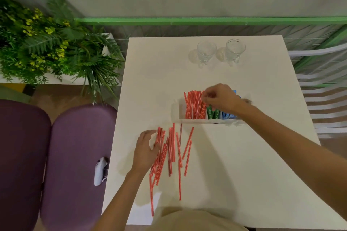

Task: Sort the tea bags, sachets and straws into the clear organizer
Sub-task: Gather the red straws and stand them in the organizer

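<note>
A clear organizer [204, 121] stands mid-table. Its left compartment holds upright red-striped straws [194, 105], next to them are green sachets [213, 113], and blue packets [228, 115] sit at the right. My right hand [220, 96] hovers over the organizer with its fingers curled at the tops of the upright straws. Several loose red straws [169, 152] lie scattered on the white table [244, 165] in front of the organizer. My left hand [147, 148] lies on the left side of that pile, fingers resting on the straws.
Two empty glasses [206, 51] [234, 50] stand at the table's far side. Purple chairs [75, 155] sit to the left, one with a white controller [100, 171] on it. A fern planter [47, 43] is at the far left, and a white slatted chair [326, 103] stands at the right.
</note>
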The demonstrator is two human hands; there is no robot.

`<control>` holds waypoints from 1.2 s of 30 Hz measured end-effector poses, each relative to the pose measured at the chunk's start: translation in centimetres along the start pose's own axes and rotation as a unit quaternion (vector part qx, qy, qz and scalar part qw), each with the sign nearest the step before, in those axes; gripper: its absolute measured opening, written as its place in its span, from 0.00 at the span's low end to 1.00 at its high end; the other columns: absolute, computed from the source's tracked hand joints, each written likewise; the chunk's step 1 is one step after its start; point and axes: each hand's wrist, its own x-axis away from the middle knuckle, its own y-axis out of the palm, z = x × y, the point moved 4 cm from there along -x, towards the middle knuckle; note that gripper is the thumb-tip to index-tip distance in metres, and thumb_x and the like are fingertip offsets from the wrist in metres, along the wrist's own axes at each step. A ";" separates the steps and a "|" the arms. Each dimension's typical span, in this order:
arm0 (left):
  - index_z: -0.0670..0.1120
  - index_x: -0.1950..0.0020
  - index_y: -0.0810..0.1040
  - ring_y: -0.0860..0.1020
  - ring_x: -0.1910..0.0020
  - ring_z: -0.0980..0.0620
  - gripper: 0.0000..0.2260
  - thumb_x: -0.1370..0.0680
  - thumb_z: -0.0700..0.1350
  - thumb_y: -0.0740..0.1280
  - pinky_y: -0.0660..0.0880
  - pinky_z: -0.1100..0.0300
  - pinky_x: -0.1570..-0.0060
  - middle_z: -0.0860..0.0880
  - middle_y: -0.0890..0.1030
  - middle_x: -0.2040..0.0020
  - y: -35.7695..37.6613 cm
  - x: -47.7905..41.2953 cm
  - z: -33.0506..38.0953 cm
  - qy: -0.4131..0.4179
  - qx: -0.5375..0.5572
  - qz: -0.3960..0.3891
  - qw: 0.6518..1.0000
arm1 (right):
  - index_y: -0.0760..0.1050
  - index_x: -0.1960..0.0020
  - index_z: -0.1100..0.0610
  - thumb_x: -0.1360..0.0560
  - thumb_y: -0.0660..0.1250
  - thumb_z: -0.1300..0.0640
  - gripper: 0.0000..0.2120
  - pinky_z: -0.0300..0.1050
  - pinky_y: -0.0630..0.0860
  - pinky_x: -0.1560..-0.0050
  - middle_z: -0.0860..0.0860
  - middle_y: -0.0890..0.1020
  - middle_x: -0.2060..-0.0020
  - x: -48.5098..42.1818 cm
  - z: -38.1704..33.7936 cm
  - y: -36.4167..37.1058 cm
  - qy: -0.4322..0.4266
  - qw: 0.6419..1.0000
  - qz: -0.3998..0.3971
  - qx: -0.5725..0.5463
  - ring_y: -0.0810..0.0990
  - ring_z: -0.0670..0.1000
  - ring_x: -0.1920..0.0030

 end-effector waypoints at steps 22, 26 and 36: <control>0.45 0.32 0.67 0.78 0.46 0.48 0.26 0.26 0.51 0.71 0.78 0.55 0.48 0.47 0.74 0.41 2.6 2.4 1.2 -0.072 -0.143 -0.039 0.986 | 0.75 0.55 0.58 0.23 0.66 0.55 0.06 0.40 0.69 0.53 0.52 0.77 0.55 7.7 8.5 17.0 0.169 0.975 -0.142 -0.003 0.75 0.50 0.54; 0.45 0.36 0.71 0.81 0.56 0.50 0.20 0.25 0.48 0.71 0.78 0.59 0.58 0.48 0.81 0.51 2.8 2.2 0.8 -0.086 -0.127 -0.051 0.987 | 0.75 0.54 0.58 0.23 0.66 0.55 0.06 0.40 0.70 0.53 0.52 0.77 0.55 7.8 8.6 17.2 0.174 0.974 -0.142 -0.010 0.76 0.50 0.54; 0.44 0.57 0.81 0.76 0.69 0.58 0.01 0.25 0.41 0.72 0.74 0.66 0.64 0.52 0.79 0.66 2.6 1.2 0.5 -0.106 -0.068 -0.097 0.987 | 0.73 0.56 0.58 0.22 0.65 0.56 0.06 0.40 0.70 0.54 0.51 0.76 0.57 8.0 8.7 17.0 0.187 0.973 -0.134 -0.027 0.75 0.49 0.54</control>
